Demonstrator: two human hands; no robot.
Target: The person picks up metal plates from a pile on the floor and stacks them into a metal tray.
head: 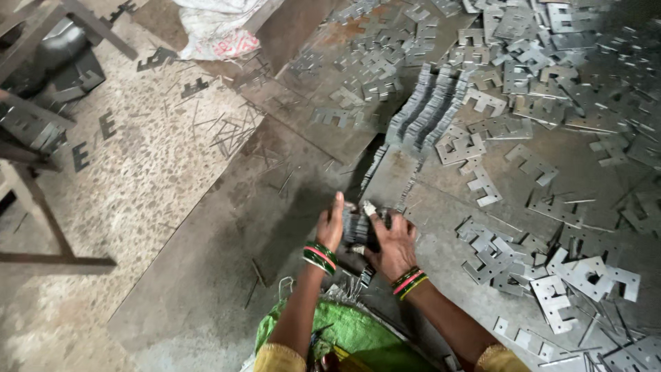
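Looking down from the head camera, the person is sitting low over a big metal sheet (227, 227) laid on the floor, and both hands are closing on a small stack of flat metal plates (358, 229) held between them, just in front of the knees. The left hand (332, 224) is standing on edge with its fingers straight and pressed flat against the stack's left face, while the right hand (394, 242) is wrapping round the other side, fingers curled over the top; it looks as though the two palms are squaring the plates up so their edges line up. The stack is standing on its edges, not lying flat, and its long axis seems to be running away from the person, toward a longer row of packed plates (428, 109) leaning together further out on the sheet. Loose plates (551, 83) of the same notched shape are lying scattered flat all over the right side, near the right hand and beyond. Bangles are showing on both wrists, and green cloth (330, 334) is bunching at the lap. To the left, bare speckled floor (138, 172), a few stray plates and a wooden frame (34, 200).
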